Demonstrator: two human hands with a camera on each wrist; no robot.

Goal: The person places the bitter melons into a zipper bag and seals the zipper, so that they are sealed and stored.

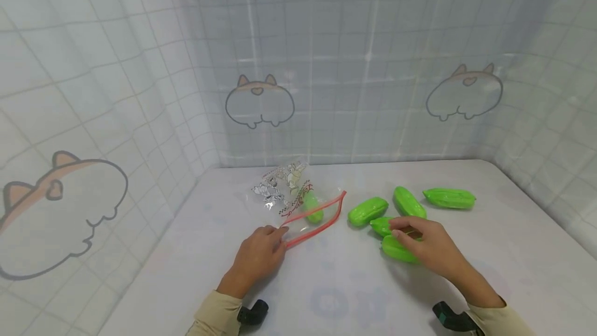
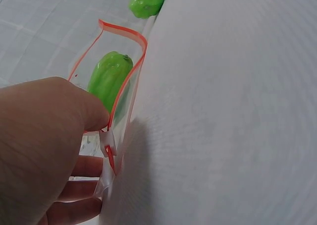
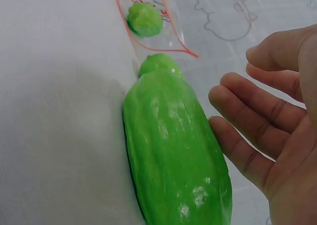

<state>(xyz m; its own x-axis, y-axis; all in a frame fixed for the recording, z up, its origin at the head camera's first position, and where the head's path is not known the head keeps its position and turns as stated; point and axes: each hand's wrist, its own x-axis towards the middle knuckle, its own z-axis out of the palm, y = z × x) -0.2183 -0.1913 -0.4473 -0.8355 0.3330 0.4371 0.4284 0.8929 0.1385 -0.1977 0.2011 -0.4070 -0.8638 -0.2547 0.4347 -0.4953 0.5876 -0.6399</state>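
A clear zip bag (image 1: 289, 196) with a red-edged mouth and printed cartoon figures lies on the table, its mouth gaping. One green ridged vegetable (image 2: 110, 79), cucumber-shaped and glossy, is inside. My left hand (image 1: 262, 253) pinches the near corner of the mouth beside a white slider (image 2: 107, 141), thumb on top, other fingers beneath. My right hand (image 1: 431, 245) hovers over the loose green vegetables, its fingers loosely bent and apart, holding nothing. The nearest loose vegetable (image 3: 173, 145) lies beside those fingers; whether they touch it I cannot tell.
More loose green vegetables lie to the right of the bag: one (image 1: 368, 211) close to its mouth, another (image 1: 409, 203) behind the right hand, and one (image 1: 449, 198) farther right. Curtains (image 1: 326, 92) with grid lines and dog drawings enclose the white table (image 1: 345, 284).
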